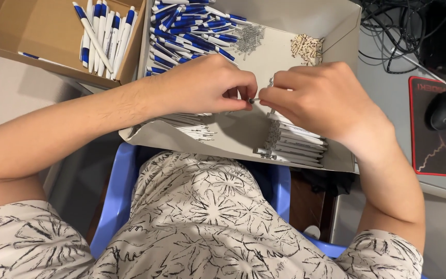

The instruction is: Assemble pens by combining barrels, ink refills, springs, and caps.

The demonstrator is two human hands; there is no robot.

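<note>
My left hand (205,85) and my right hand (318,98) meet over a shallow cardboard tray (336,26). Between their fingertips they pinch a small thin pen part (254,100), held level; most of it is hidden by my fingers. In the tray lie blue pen parts (187,31) at the back left, a heap of small metal springs (249,39), a small pile of tan tips (307,47), white pen barrels (298,142) under my right hand and thin refills (192,126) below my left hand.
A brown cardboard box (6,31) at the back left holds finished white-and-blue pens (104,36). At the right a black mouse (442,111) rests on a dark mouse pad (440,150), with black cables (398,31) behind it. A blue chair (114,196) is under me.
</note>
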